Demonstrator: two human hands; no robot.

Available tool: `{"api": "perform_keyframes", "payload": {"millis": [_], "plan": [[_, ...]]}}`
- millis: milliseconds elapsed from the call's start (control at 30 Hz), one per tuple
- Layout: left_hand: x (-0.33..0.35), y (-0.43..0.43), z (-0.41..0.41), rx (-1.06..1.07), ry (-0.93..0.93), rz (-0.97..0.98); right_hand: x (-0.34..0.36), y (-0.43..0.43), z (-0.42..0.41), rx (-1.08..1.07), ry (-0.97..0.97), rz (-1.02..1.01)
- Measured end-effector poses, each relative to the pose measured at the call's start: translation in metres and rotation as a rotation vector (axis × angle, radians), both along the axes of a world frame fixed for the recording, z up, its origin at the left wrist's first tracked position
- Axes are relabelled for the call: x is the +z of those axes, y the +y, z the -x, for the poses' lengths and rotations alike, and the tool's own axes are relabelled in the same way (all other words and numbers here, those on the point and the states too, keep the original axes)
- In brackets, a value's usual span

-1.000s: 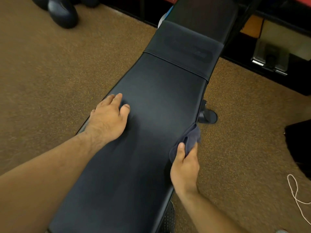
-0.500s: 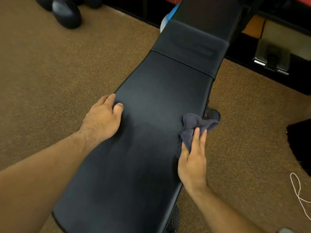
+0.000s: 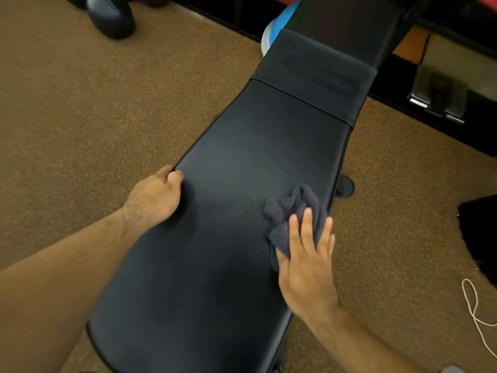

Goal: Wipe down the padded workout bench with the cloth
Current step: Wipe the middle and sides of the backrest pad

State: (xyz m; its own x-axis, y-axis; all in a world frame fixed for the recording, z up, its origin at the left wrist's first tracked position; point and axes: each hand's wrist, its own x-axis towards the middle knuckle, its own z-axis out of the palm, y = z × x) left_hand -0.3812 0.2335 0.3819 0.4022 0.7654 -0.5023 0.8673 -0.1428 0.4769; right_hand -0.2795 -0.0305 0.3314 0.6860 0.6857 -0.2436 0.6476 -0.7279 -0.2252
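Observation:
The black padded workout bench (image 3: pixel 242 162) runs from the near bottom to the top right of the head view. A crumpled dark grey cloth (image 3: pixel 293 208) lies on the pad near its right edge. My right hand (image 3: pixel 306 259) presses flat on the cloth's near part, fingers spread over it. My left hand (image 3: pixel 156 197) rests on the pad's left edge with the fingers curled over the side. A faint damp patch shows on the pad left of the cloth.
Brown speckled carpet (image 3: pixel 94 103) surrounds the bench. Dark rounded weights (image 3: pixel 110 12) sit at the top left. A blue and white object (image 3: pixel 271 30) peeks out beside the bench's far end. A white cord (image 3: pixel 476 313) and a black bag (image 3: pixel 481 238) lie at the right.
My right hand has come up from the bench's right side onto the pad and spread the cloth out flat under the fingers. My left hand has slid outward to the left edge.

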Motion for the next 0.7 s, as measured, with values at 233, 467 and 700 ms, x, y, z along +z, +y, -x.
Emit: {"api": "perform_keyframes", "payload": {"millis": [233,467,700], "plan": [[0.002,-0.01,0.003,-0.007,-0.005,-0.025,0.017,0.061,-0.054,0.149,-0.177,0.147],[0.006,-0.006,0.012,-0.027,-0.012,0.039,0.01,0.033,-0.005,0.137,-0.147,0.108],[0.011,-0.004,0.015,-0.002,-0.035,0.086,0.02,0.059,-0.058,0.413,-0.238,0.217]]}}
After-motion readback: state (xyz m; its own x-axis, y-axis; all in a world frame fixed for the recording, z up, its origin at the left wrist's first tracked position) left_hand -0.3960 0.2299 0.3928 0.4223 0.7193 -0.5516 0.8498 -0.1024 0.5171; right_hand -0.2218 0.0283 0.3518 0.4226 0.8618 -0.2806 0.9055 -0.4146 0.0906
